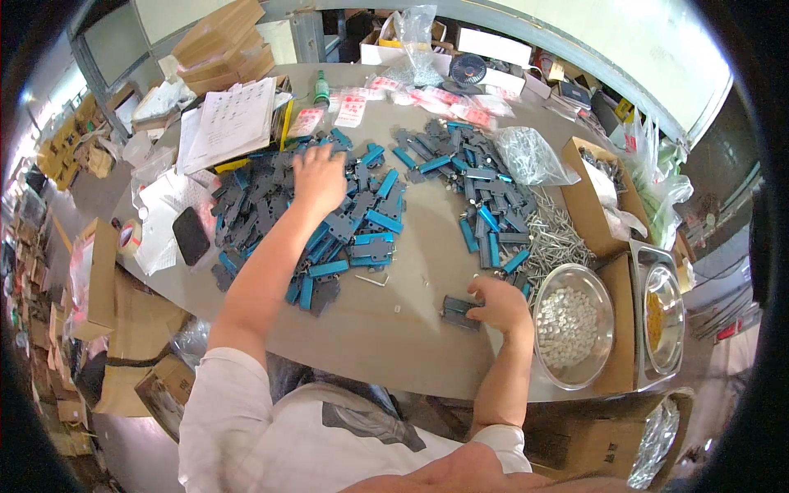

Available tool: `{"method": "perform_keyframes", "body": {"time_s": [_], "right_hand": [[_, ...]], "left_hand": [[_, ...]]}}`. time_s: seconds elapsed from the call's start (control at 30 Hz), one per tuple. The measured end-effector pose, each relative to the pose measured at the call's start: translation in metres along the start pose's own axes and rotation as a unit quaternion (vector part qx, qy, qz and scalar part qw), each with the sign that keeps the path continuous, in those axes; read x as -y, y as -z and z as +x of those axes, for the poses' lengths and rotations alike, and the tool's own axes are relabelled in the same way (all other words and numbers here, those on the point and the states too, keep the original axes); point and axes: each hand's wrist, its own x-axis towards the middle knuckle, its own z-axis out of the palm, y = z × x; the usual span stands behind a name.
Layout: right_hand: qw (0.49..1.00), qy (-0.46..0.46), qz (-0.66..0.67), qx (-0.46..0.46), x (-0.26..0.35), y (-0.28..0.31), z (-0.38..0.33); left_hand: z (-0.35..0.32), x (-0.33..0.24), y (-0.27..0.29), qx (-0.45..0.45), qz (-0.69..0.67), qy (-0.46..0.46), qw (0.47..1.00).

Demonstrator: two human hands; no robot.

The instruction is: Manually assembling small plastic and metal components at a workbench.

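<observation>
My left hand (320, 179) reaches forward over a large pile of flat dark grey plastic pieces and blue-sided ones (329, 226); its fingers are apart, their tips at the pieces, and nothing shows held. Near the front of the table, my right hand (505, 304) has its thumb and fingers curled at the right end of a dark grey rectangular plastic part (459, 313), which rests on the tabletop. Beyond that hand lies a second pile of grey and blue parts (493, 193), and beside it a heap of silver screws (559, 234).
A metal bowl of small white pieces (573, 329) stands right of my right hand. Farther right are a metal tray (657, 320) and an open cardboard box (604, 193). A bent metal key (372, 280), a phone (191, 236), papers (230, 123) and a green bottle (321, 89) lie about.
</observation>
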Motion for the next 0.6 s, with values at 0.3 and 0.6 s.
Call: {"method": "perform_keyframes", "body": {"time_s": [0.3, 0.6], "right_hand": [[0.997, 0.054, -0.046, 0.011, 0.005, -0.030, 0.014], [0.996, 0.037, -0.056, -0.066, 0.008, -0.027, 0.015]], "left_hand": [[0.082, -0.082, -0.087, 0.166, -0.034, -0.170, 0.971], [0.071, -0.114, -0.108, 0.172, -0.096, -0.045, 0.979]]}}
